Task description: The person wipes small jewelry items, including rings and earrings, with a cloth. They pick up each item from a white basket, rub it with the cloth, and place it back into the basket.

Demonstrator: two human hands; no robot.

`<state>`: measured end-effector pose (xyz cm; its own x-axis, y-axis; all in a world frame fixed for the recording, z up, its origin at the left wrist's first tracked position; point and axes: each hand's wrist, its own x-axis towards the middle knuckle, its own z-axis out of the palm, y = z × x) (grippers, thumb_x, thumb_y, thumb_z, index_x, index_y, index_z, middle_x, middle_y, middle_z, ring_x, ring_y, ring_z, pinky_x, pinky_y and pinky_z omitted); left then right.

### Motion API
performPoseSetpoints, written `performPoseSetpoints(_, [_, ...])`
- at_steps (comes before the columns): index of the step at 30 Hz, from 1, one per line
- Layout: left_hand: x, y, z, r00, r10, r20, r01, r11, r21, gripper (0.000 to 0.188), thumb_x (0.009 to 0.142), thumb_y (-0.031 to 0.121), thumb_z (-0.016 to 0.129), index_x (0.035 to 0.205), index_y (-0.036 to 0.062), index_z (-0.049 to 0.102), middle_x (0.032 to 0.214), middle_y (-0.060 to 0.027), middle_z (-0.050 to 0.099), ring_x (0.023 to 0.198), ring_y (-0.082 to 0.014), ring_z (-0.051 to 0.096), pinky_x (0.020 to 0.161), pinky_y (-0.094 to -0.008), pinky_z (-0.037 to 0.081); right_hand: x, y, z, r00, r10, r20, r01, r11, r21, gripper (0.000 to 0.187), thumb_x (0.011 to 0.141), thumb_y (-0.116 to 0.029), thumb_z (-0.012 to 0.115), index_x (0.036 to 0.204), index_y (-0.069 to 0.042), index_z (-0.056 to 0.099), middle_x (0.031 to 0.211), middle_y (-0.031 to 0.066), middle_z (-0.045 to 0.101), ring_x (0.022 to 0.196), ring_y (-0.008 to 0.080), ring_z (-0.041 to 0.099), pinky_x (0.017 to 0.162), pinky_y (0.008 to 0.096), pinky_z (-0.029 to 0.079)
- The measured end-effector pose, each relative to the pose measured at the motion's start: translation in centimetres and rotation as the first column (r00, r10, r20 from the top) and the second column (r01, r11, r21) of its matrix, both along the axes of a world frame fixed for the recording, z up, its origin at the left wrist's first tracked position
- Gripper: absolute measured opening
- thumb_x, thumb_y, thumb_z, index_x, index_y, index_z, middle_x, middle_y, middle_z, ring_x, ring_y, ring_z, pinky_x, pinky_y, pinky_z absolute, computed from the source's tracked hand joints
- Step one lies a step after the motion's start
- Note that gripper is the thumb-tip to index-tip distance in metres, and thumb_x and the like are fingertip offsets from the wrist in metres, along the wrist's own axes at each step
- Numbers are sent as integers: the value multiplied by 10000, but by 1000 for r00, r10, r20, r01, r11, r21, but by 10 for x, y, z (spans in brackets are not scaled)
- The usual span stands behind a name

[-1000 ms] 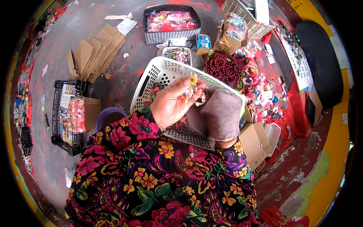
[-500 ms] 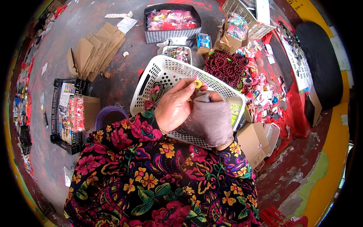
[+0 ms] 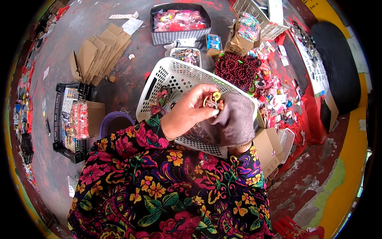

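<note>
Between the thumb and fingers of my left hand [image 3: 189, 110] is a small hair tie with a yellow flower [image 3: 216, 95] on it, held above the basket. My right hand [image 3: 236, 121] is covered by a grey-mauve cloth and sits right beside the flower. The cloth hides most of its fingers, so I cannot tell whether they grip anything. Below both hands stands a white perforated plastic basket [image 3: 187, 67]. Dark and pinkish bands [image 3: 164, 95] lie in its left part. My forearms hide much of the near side.
A purple bucket [image 3: 113, 121] and a black crate [image 3: 59, 119] stand left. Beyond the basket are a small white tray [image 3: 186, 55], a patterned box of pink packets [image 3: 181, 36] and a heap of dark red beads [image 3: 236, 71]. An open cardboard box [image 3: 266, 147] is right.
The flower has moved slightly right and down, and my left hand now has it turned over with the band showing. My cloth-covered right hand has shifted right, its bare fingers no longer showing clearly.
</note>
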<state>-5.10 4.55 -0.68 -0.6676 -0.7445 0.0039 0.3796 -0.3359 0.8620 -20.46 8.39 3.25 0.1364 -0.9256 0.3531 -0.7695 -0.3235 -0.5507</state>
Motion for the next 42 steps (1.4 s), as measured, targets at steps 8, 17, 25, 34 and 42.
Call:
performPoseSetpoints(8, [4, -7, -9, 975, 195, -107, -169, 962, 212, 329, 832, -63, 533, 1138, 28, 452, 989, -77, 546, 942, -158, 557, 796, -285, 460, 4, -3, -14, 973, -227, 50, 211, 950, 229, 87, 673, -105, 612, 733, -43, 596, 655, 120, 572, 612, 298, 563, 556, 387, 428])
performPoseSetpoints(17, [4, -5, -3, 982, 185, -32, -182, 981, 71, 306, 802, -96, 525, 1068, 41, 462, 984, -44, 558, 860, -97, 540, 741, -242, 449, 16, -3, -7, 984, -169, -59, 174, 980, 92, 80, 757, -120, 598, 798, -53, 611, 734, 88, 600, 638, 228, 599, 556, 330, 471])
performPoseSetpoints(25, [1, 0, -3, 992, 125, 7, -125, 992, -22, 361, 735, -154, 531, 1032, 41, 469, 951, -1, 509, 864, -69, 511, 708, -229, 450, 16, 8, -14, 815, -116, -568, 130, 991, -16, 119, 731, -148, 595, 809, -59, 610, 777, 95, 588, 611, 240, 588, 488, 351, 458])
performPoseSetpoints(34, [1, -1, -4, 997, 73, -5, -73, 996, 51, 263, 820, -73, 544, 1047, 38, 472, 955, -35, 558, 857, -86, 550, 720, -230, 455, 0, 1, -29, 996, 3, -91, -10, 997, -78, 157, 698, -170, 615, 809, -60, 596, 703, 118, 561, 649, 286, 572, 569, 382, 450])
performPoseSetpoints(42, [8, -17, -18, 939, 20, -343, 180, 822, 540, 208, 872, 14, 523, 1079, 28, 528, 1009, -85, 590, 860, -176, 586, 717, -264, 472, -3, -1, -40, 848, -143, -510, 109, 989, -95, 151, 767, -190, 589, 812, -46, 590, 697, 140, 549, 665, 282, 571, 579, 372, 446])
